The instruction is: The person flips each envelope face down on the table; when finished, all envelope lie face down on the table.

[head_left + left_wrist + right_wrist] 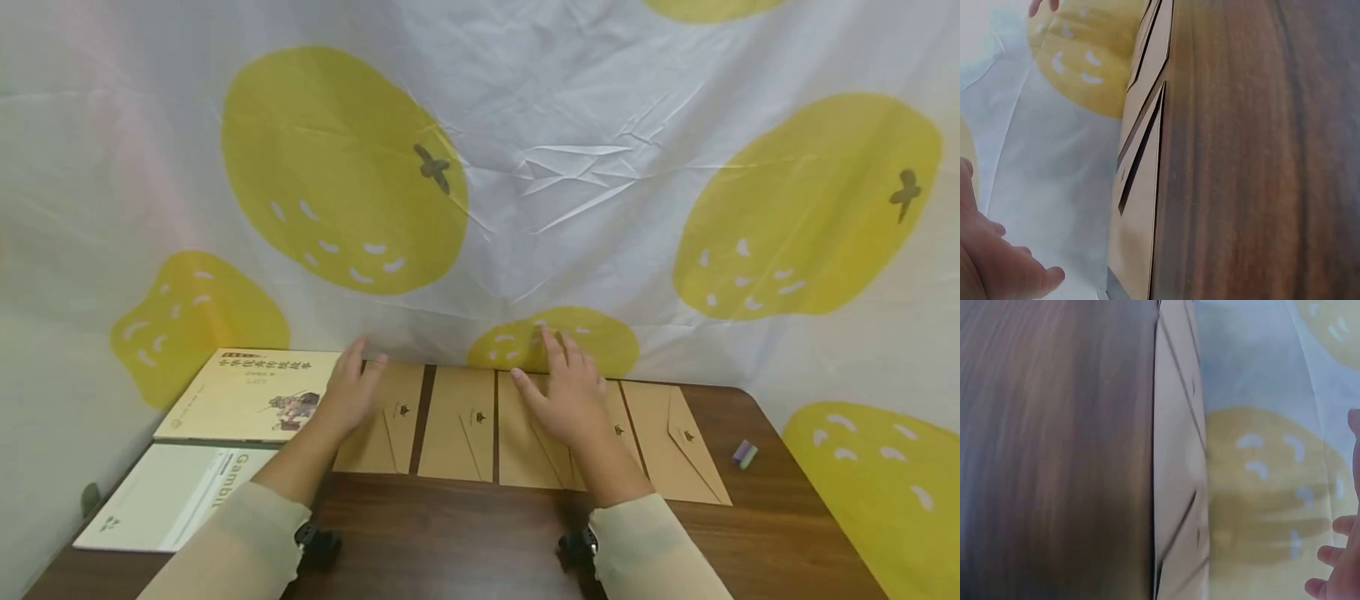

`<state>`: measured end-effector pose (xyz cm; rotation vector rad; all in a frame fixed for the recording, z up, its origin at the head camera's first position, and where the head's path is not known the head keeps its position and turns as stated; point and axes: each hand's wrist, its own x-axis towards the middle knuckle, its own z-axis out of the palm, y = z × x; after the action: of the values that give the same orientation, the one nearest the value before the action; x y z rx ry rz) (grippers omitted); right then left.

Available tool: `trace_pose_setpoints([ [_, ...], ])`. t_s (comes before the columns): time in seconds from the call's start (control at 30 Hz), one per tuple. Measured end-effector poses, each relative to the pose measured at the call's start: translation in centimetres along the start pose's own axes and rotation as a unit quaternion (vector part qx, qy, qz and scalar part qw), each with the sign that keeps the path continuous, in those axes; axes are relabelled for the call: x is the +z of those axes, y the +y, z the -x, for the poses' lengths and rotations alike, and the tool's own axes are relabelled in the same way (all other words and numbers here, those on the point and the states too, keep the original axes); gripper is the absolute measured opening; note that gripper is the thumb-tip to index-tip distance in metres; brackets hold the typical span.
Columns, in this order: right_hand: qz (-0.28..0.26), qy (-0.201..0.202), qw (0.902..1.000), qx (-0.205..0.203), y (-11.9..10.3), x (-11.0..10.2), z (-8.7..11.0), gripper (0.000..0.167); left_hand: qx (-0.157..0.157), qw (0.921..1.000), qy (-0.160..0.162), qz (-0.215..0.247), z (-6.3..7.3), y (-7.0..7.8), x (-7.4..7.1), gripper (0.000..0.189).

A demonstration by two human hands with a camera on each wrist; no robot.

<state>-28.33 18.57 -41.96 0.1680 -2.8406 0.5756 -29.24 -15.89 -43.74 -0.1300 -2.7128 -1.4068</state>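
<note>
Several brown kraft-paper envelopes (457, 417) lie in a row on the wooden table, flaps upward, each with a small dark crown-like mark. My left hand (348, 400) is raised over the leftmost envelope (408, 387), near the books, with its fingers extended and nothing held. Above the middle of the row, my right hand (572, 404) hovers with fingers spread and holds nothing; it partly covers two envelopes. Both wrist views show a gap between the fingers and the paper. The rightmost envelope (652, 425) lies fully uncovered.
A cream book (240, 392) with an illustrated cover and a pale green book (142, 492) marked "Gambit" lie on the left. A small purple and pale-green block (745, 454) sits on the right of the table (450, 542). Behind hangs a white curtain (570, 233) with yellow fruit prints.
</note>
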Motion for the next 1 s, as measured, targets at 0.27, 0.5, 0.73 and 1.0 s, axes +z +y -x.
trace_pose_setpoints([
  [0.27, -0.076, 0.009, 0.9967, -0.027, -3.4, 1.2, -0.2, 0.086, -0.037, 0.9961, -0.029, 0.075, 0.9, -0.5, -0.7, 0.083],
  [0.5, -0.207, -0.026, 0.9777, -0.026, -6.4, 2.7, -0.2, 0.084, -0.078, 0.9778, -0.048, 0.189, 2.7, -0.1, -1.3, 0.080],
  [0.73, -0.329, -0.055, 0.9425, 0.008, -8.8, 4.7, -0.4, 0.080, -0.081, 0.9723, -0.047, 0.214, 3.7, 0.1, -1.6, 0.073],
  [1.0, -0.388, -0.105, 0.9155, 0.020, -11.4, 6.6, -0.4, 0.077, -0.109, 0.9681, -0.061, 0.217, 4.7, -0.7, -1.7, 0.074],
])
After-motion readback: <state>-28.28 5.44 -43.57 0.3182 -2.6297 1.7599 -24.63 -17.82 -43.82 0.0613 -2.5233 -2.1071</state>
